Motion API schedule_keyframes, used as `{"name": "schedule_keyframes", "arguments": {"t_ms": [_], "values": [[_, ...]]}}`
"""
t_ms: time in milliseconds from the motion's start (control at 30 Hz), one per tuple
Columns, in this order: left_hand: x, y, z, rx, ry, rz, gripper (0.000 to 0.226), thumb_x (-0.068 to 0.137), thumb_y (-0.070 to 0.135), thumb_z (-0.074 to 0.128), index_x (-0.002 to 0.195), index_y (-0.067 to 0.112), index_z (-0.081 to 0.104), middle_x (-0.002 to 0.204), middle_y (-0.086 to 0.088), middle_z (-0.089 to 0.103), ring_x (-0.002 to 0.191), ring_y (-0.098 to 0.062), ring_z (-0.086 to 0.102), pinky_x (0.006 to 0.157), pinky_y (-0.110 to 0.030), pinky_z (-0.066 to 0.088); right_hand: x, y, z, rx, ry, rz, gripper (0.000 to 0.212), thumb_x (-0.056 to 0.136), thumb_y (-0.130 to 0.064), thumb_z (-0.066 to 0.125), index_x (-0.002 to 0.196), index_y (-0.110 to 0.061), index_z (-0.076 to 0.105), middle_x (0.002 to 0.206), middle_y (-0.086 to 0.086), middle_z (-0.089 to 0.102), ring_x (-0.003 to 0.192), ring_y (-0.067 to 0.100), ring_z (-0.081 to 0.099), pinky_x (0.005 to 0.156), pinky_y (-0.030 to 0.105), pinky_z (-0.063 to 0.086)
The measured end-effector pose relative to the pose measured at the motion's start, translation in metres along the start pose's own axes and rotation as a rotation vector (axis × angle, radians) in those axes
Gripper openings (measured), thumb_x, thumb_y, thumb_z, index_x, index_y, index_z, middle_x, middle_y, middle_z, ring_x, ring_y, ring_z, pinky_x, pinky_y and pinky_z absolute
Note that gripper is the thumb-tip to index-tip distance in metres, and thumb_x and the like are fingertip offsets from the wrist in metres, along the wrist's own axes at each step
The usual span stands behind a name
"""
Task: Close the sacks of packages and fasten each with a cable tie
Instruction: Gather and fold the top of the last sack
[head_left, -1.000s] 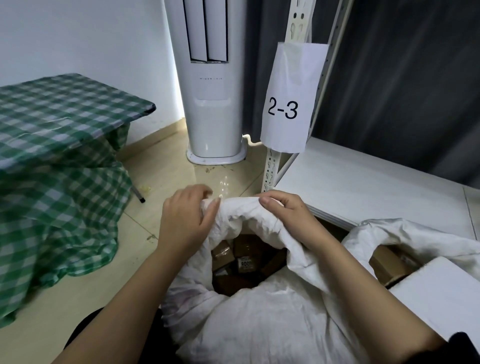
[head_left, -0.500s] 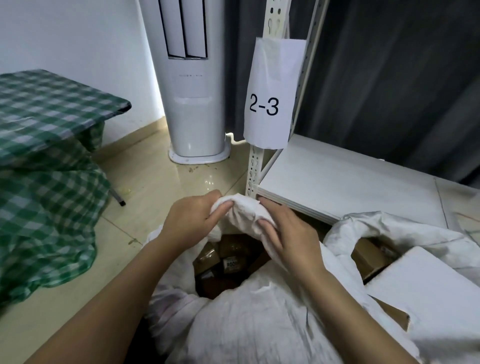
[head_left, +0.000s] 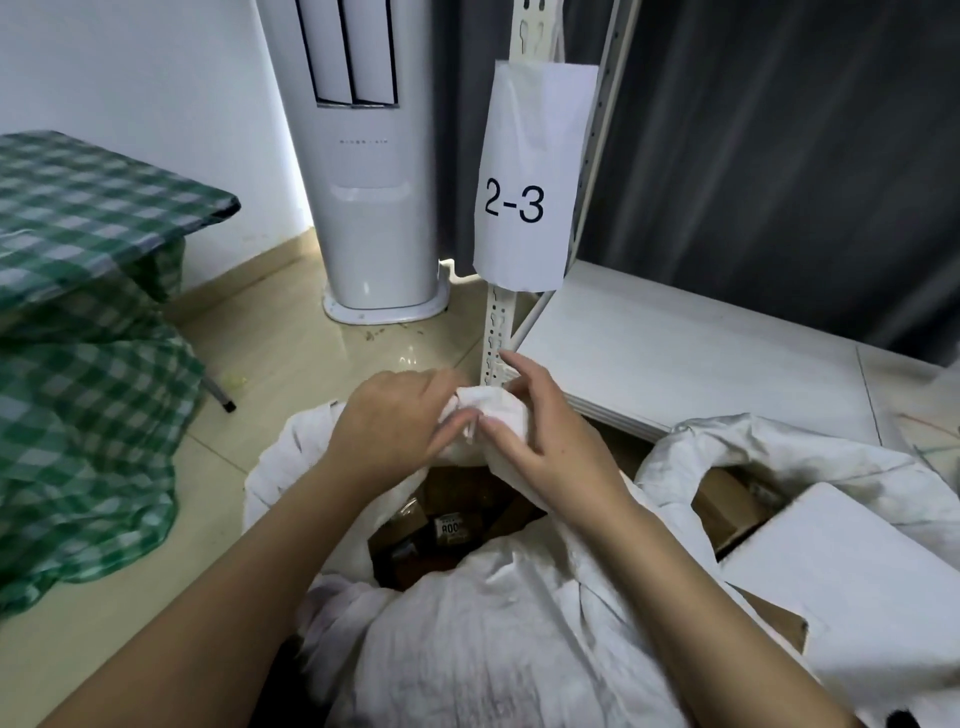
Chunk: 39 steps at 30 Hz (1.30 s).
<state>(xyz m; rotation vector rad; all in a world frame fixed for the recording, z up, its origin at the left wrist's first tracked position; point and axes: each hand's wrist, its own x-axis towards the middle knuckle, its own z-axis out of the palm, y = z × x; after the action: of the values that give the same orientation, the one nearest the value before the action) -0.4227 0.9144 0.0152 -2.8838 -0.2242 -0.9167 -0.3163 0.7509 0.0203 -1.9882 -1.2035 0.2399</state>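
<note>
Left hand (head_left: 395, 423) and right hand (head_left: 545, 441) meet ahead, forearms converging, fingers (head_left: 452, 431) curled in a pinch.

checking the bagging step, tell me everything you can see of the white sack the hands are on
The white woven sack stands on the floor in front of the shelf, crumpled and slightly soiled. Its mouth is still partly open, showing brown packages inside. The left hand and right hand pinch its bunched far rim together. No cable tie is visible on it.
</note>
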Motion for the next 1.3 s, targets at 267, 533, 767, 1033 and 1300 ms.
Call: {"name": "schedule_keyframes", "arguments": {"t_ms": [267,533,767,1033,1300], "values": [[0.002,-0.010,-0.005,-0.204,-0.034,-0.444,0.049,0.089,0.051,0.023,0.081,0.015,0.056,0.057,-0.001,0.053,0.059,-0.030,0.054,0.058,-0.030,0.029,-0.014,0.006,0.002,0.194,0.179,0.033,0.023,0.090,-0.044,0.053,0.105,-0.028,0.062,0.096,-0.016,0.066,0.091,0.005,0.062,0.078,0.031,0.048],[0.008,0.013,-0.014,-0.211,0.120,-0.010,0.045,0.091,0.048,0.048,0.118,0.012,0.051,0.105,-0.009,0.063,0.092,-0.024,0.058,0.079,-0.038,0.044,0.010,-0.014,-0.020,0.941,-0.087,0.139,0.014,0.091,-0.023,0.060,0.097,-0.013,0.066,0.088,0.007,0.066,0.081,0.016,0.061,0.073,0.025,0.049],[0.018,0.014,-0.007,-0.125,0.057,-0.256,0.040,0.096,0.040,0.036,0.084,0.013,0.062,0.059,-0.004,0.057,0.051,-0.028,0.054,0.051,-0.027,0.033,-0.019,-0.009,-0.012,-0.016,0.154,0.176,0.067,0.082,-0.065,0.047,0.141,-0.038,0.029,0.133,-0.010,0.046,0.119,0.007,0.048,0.094,0.034,0.044],[0.013,0.004,-0.007,-0.526,-0.177,-0.619,0.055,0.083,0.053,0.024,0.083,0.009,0.059,0.080,-0.004,0.064,0.085,-0.026,0.058,0.080,-0.037,0.038,-0.022,-0.005,-0.005,0.409,0.263,0.090,0.005,0.096,-0.023,0.056,0.093,-0.023,0.060,0.085,-0.020,0.063,0.083,-0.002,0.057,0.076,0.018,0.042],[0.032,0.023,-0.034,-0.221,0.070,0.105,0.051,0.089,0.057,0.038,0.108,0.013,0.053,0.092,-0.005,0.061,0.082,-0.024,0.057,0.075,-0.035,0.038,-0.004,-0.032,-0.041,0.673,0.057,-0.008,0.012,0.096,-0.014,0.055,0.099,-0.011,0.067,0.089,-0.008,0.066,0.086,0.004,0.059,0.077,0.016,0.045]]}}
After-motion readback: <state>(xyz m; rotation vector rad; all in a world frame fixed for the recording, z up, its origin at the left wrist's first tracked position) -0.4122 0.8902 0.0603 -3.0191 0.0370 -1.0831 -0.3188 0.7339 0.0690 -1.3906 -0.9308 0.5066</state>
